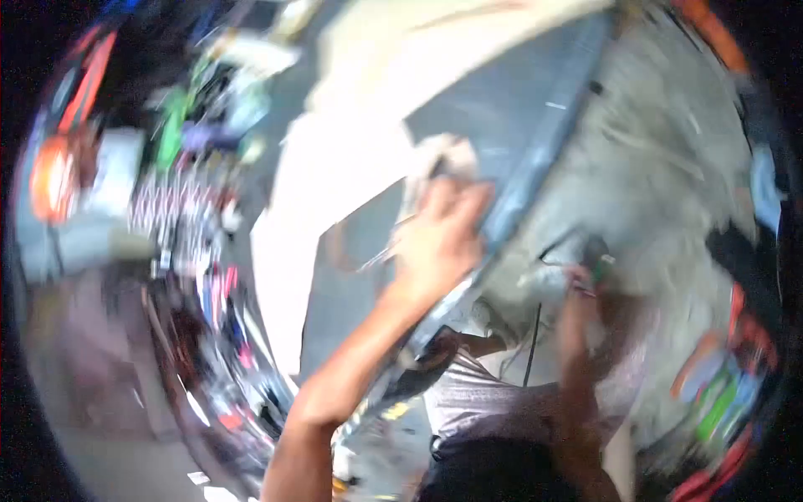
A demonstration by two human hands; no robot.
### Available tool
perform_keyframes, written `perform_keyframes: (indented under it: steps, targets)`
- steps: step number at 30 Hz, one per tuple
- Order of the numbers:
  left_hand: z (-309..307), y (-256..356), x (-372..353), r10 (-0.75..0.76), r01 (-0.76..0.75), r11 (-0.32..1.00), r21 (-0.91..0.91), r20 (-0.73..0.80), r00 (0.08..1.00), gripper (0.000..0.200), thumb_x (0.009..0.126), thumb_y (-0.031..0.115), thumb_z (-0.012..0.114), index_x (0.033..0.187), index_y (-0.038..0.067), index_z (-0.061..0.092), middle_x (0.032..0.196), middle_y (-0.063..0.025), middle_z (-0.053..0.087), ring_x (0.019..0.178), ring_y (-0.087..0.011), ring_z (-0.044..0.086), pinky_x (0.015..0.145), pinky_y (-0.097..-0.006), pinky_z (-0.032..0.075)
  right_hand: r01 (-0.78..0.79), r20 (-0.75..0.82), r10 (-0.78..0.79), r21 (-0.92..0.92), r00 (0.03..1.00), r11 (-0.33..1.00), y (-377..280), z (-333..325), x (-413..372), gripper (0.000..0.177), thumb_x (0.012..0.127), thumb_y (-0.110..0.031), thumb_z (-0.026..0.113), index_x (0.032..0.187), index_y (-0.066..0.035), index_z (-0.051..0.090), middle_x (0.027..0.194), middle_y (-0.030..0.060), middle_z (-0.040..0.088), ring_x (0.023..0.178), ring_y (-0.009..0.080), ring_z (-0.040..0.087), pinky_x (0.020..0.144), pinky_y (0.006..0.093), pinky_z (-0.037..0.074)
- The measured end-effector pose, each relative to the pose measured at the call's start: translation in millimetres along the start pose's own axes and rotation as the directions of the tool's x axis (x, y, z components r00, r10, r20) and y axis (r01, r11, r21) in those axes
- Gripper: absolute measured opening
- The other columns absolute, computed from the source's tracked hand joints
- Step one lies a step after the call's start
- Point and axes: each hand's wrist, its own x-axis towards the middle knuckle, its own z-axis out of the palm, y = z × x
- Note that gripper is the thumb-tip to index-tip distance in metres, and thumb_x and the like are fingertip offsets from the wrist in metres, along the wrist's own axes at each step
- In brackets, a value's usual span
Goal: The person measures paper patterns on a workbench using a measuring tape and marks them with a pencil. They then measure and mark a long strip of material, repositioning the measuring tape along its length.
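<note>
The view is tilted and strongly smeared by motion. My left hand [443, 238] is over the edge of a dark grey tabletop [519, 109], its fingers curled at a small curved beige piece [456, 153] of thin sheet material. A large cream sheet [351, 159] covers much of the tabletop beside this hand, with straight cut edges. My right hand [577, 293] is off the table, in front of my body and above the floor. Its fingers look closed around something pale and dark, too blurred to name.
Along the left lies a cluttered row of coloured items [188, 197], with an orange round object [53, 180] beyond it. A grey floor [652, 159] stretches to the right. Red, green and blue items [719, 393] stand at the lower right.
</note>
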Motion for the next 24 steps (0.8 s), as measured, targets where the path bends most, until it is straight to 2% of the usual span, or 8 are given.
perform_keyframes:
  steps: [4, 8, 14, 19, 20, 22, 23, 24]
  targets:
    - [12, -2, -12, -0.029, 0.019, 0.993, -0.121, -0.075, 0.997, 0.037, 0.082, 0.012, 0.063, 0.119, 0.017, 0.063, 0.118, -0.0180, 0.056, 0.080, -0.0355, 0.069, 0.062, -0.0500, 0.055, 0.033, 0.033, -0.035, 0.046, 0.999, 0.998, -137, -47, 17, 0.021, 0.097, -0.023, 0.063, 0.110, -0.008, 0.068, 0.096, 0.0036, 0.069, 0.069, 0.0091, 0.056, 0.060, 0.0277, 0.048]
    - [11, 12, -47, 0.100, -0.166, 0.952, -0.256, -0.253, 0.962, 0.042, 0.081, 0.011, 0.064, 0.122, 0.014, 0.057, 0.105, -0.0188, 0.053, 0.070, -0.0351, 0.066, 0.053, -0.0486, 0.051, 0.409, 0.030, -0.408, -0.071, 0.913, 0.910, -325, -53, 49, 0.023, 0.099, -0.025, 0.062, 0.114, -0.009, 0.067, 0.093, 0.0033, 0.067, 0.065, 0.0068, 0.049, 0.057, 0.0258, 0.044]
    - [-32, 73, -230, -0.024, -0.121, 0.804, -0.582, -0.236, 0.972, 0.047, 0.084, 0.009, 0.065, 0.129, 0.012, 0.053, 0.101, -0.0156, 0.047, 0.062, -0.0343, 0.057, 0.054, -0.0486, 0.044, 0.947, 0.391, -0.875, -0.255, 0.285, 0.195, -498, 163, -86, 0.035, 0.102, -0.033, 0.057, 0.128, -0.010, 0.064, 0.113, 0.0054, 0.068, 0.094, 0.0135, 0.058, 0.081, 0.0288, 0.047]
    - [-38, 97, -346, -0.242, 0.026, 0.691, -0.722, -0.198, 0.950, 0.045, 0.088, 0.006, 0.061, 0.132, 0.014, 0.056, 0.105, -0.0154, 0.049, 0.065, -0.0348, 0.058, 0.056, -0.0471, 0.046, 0.975, 0.838, -0.535, -0.016, -0.107, -0.220, -383, 354, -304, 0.046, 0.106, -0.040, 0.053, 0.140, -0.012, 0.062, 0.130, 0.0071, 0.068, 0.118, 0.0191, 0.065, 0.102, 0.0312, 0.049]
    - [-45, 99, -358, -0.252, 0.024, 0.688, -0.725, -0.208, 0.945, 0.045, 0.088, 0.006, 0.061, 0.132, 0.014, 0.056, 0.105, -0.0154, 0.049, 0.065, -0.0348, 0.058, 0.056, -0.0471, 0.046, 0.999, 0.922, -0.387, -0.013, -0.002, -0.036, -337, 362, -363, 0.044, 0.106, -0.042, 0.052, 0.135, -0.012, 0.066, 0.129, 0.0067, 0.068, 0.113, 0.0190, 0.066, 0.097, 0.0321, 0.051]
    - [-64, 98, -382, -0.324, 0.189, 0.673, -0.715, -0.056, 0.944, 0.045, 0.089, 0.006, 0.059, 0.133, 0.014, 0.056, 0.108, -0.0149, 0.050, 0.068, -0.0352, 0.060, 0.057, -0.0458, 0.049, 0.992, 0.986, 0.108, 0.125, -0.128, 0.033, -256, 370, -383, 0.031, 0.104, -0.030, 0.054, 0.119, -0.008, 0.070, 0.112, 0.0114, 0.071, 0.098, 0.0254, 0.066, 0.092, 0.0362, 0.050]
    - [-74, 96, -393, -0.359, 0.271, 0.663, -0.698, 0.022, 0.933, 0.045, 0.089, 0.007, 0.058, 0.134, 0.014, 0.056, 0.109, -0.0146, 0.051, 0.070, -0.0354, 0.062, 0.058, -0.0452, 0.051, 0.936, 0.924, 0.192, 0.346, -0.330, -0.060, -209, 362, -395, 0.028, 0.103, -0.025, 0.055, 0.116, -0.006, 0.070, 0.108, 0.0140, 0.071, 0.098, 0.0257, 0.066, 0.093, 0.0373, 0.049]
    - [-85, 96, -404, -0.368, 0.274, 0.664, -0.696, 0.014, 0.930, 0.045, 0.089, 0.007, 0.058, 0.134, 0.014, 0.056, 0.109, -0.0146, 0.051, 0.070, -0.0354, 0.062, 0.058, -0.0452, 0.051, 0.972, 0.887, 0.404, 0.175, -0.225, 0.157, -172, 354, -408, 0.022, 0.100, -0.021, 0.061, 0.110, -0.004, 0.071, 0.108, 0.0148, 0.072, 0.099, 0.0278, 0.066, 0.092, 0.0379, 0.050]
